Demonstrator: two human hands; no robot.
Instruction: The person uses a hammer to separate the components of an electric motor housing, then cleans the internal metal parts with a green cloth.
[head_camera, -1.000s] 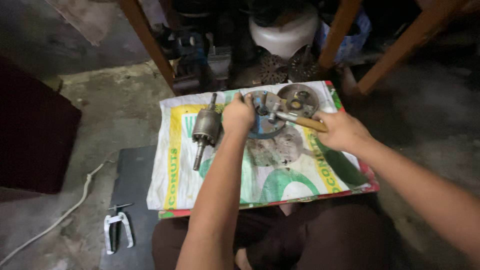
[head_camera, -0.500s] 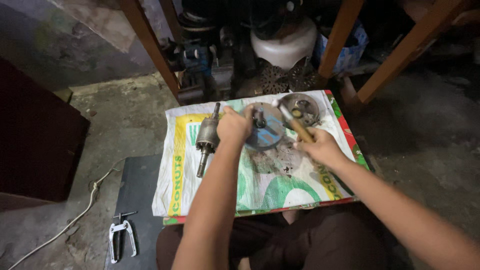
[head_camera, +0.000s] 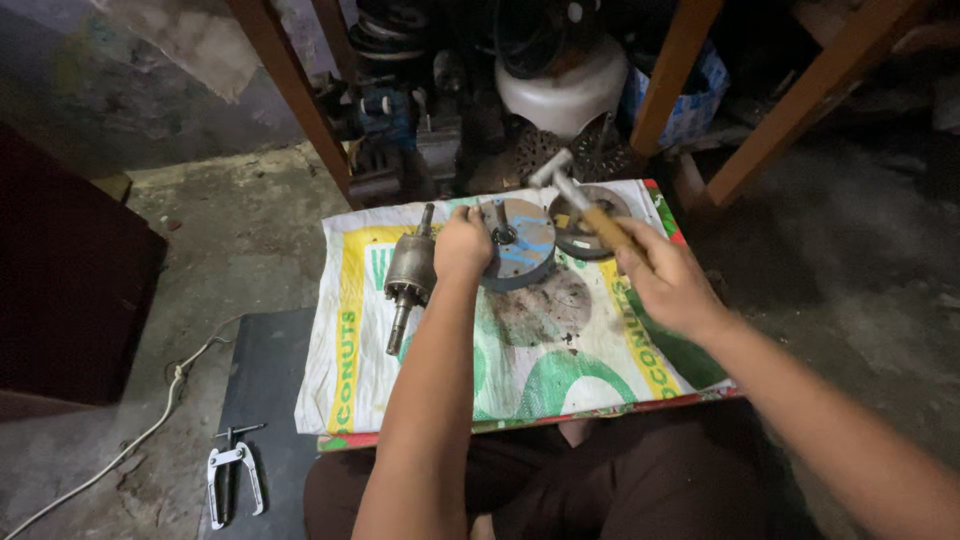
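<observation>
My left hand (head_camera: 462, 243) grips the left edge of a round grey motor end cover (head_camera: 520, 254) with blue marks, tilting it up on a printed woven sack (head_camera: 560, 360). A wooden-handled hammer (head_camera: 585, 208) is in my right hand (head_camera: 668, 280), its metal head raised above and just right of the cover. To the left of my left hand, a motor rotor (head_camera: 408, 278) with a shaft lies on the sack. Behind the hammer sits a second round metal cover (head_camera: 592, 221).
A gear puller (head_camera: 233, 476) lies on a dark mat (head_camera: 262, 400) at lower left, beside a white cord (head_camera: 140, 435). Wooden legs (head_camera: 290, 90) and motor parts, a white housing (head_camera: 562, 90) and a metal grille stand behind the sack. Bare concrete floor lies on both sides.
The hammer head has risen from the cover to above it. My left hand keeps hold of the cover's edge. The view has shifted slightly.
</observation>
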